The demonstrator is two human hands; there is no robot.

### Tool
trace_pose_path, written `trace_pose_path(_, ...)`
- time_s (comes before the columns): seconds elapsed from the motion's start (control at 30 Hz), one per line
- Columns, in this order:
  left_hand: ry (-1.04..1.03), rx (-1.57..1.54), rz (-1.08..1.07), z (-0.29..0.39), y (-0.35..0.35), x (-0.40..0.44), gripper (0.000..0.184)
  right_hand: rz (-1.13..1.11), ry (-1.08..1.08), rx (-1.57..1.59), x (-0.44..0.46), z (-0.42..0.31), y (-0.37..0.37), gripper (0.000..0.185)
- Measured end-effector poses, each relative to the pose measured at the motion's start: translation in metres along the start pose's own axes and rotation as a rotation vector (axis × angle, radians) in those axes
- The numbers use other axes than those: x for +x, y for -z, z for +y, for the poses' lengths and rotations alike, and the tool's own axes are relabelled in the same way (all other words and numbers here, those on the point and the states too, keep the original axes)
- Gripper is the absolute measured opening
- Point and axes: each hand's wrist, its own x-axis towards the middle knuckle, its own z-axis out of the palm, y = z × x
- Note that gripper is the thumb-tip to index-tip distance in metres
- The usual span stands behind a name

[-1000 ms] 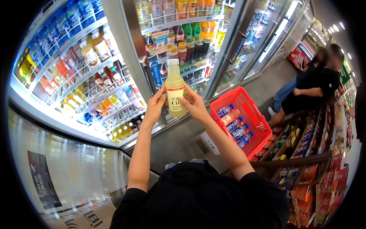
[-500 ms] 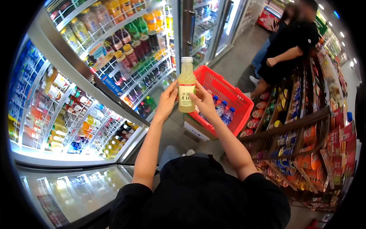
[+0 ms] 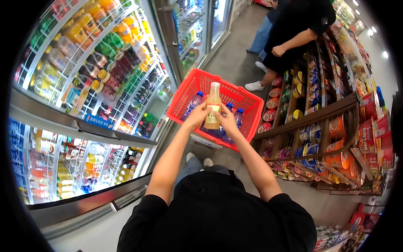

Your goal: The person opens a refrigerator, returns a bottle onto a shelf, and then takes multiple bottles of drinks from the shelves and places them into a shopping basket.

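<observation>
Between my two hands is a pale yellow drink bottle [image 3: 214, 99] with a white cap, held nearly upright over a red shopping basket [image 3: 184, 86]. My left hand [image 3: 197, 116] grips its left side, and my right hand [image 3: 228, 121] has its fingers on the right side of the label. Inside the basket lie several blue-capped bottles, one of them a purplish bottle [image 3: 194, 102] at the left and another bottle [image 3: 238, 115] at the right. My hands partly cover those in the middle. The basket rests on a box [image 3: 205, 141].
Glass-door drink fridges [image 3: 105, 50] line the left side, filled with bottles. At the right stands a snack shelf [image 3: 310, 138] with packets and tubs. Another person [image 3: 289, 38] in black stands ahead beside the shelf, with someone in jeans [image 3: 260, 35] close behind.
The bottle and both hands now sit lower in front of the basket's inside, rather than at its left edge. My view has turned left, and the basket appears further left.
</observation>
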Motion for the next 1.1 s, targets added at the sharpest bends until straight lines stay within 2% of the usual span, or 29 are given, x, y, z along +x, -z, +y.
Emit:
trace_pose_path(0.13,0.09,0.276,0.004,-0.043,0.004,0.035,0.034,0.073,0.046,-0.241,0.016,0.033,0.013,0.058)
trace_pose_path(0.17,0.11,0.187,-0.005,-0.055,0.003,0.042,0.035,0.098,0.006,-0.317,0.023,0.046,0.016,0.054)
trace_pose_path(0.23,0.053,0.326,-0.008,-0.042,-0.002,0.041,0.037,0.108,-0.152,-0.392,0.023,0.044,0.018,0.049)
trace_pose_path(0.3,0.111,0.526,-0.034,-0.036,-0.002,0.045,0.04,0.154,-0.1,-0.417,0.03,0.065,0.018,0.044)
trace_pose_path(0.4,0.152,0.623,-0.039,-0.048,-0.001,0.051,0.04,0.165,-0.173,-0.514,0.033,0.074,0.016,0.04)
trace_pose_path(0.57,0.153,0.747,-0.093,-0.094,0.007,0.064,0.039,0.206,-0.269,-0.629,0.025,0.075,0.004,0.045)
trace_pose_path(0.63,0.169,0.811,-0.112,-0.086,0.005,0.059,0.039,0.258,-0.314,-0.68,0.023,0.081,0.002,0.048)
trace_pose_path(0.73,0.069,0.838,-0.133,-0.086,0.004,0.056,0.037,0.256,-0.282,-0.7,0.017,0.08,0.005,0.048)
trace_pose_path(0.8,0.04,0.839,-0.16,-0.092,0.007,0.057,0.036,0.196,-0.268,-0.748,0.01,0.048,0.005,0.047)
trace_pose_path(0.83,0.028,0.875,-0.177,-0.094,0.01,0.059,0.036,0.227,-0.143,-0.792,0.01,0.04,0.007,0.048)
trace_pose_path(0.87,0.033,0.868,-0.175,-0.09,0.012,0.057,0.036,0.206,-0.169,-0.819,0.011,0.007,0.005,0.057)
trace_pose_path(0.93,0.073,0.725,-0.251,-0.07,0.016,0.045,0.036,0.217,-0.022,-0.647,0.007,-0.046,0.001,0.052)
trace_pose_path(1.03,0.005,0.833,-0.168,-0.051,0.017,0.025,0.039,0.122,0.042,-0.433,0.007,-0.112,-0.008,0.046)
trace_pose_path(1.1,-0.031,0.747,-0.178,-0.033,0.021,0.012,0.048,0.05,0.122,-0.315,-0.001,-0.149,-0.018,0.046)
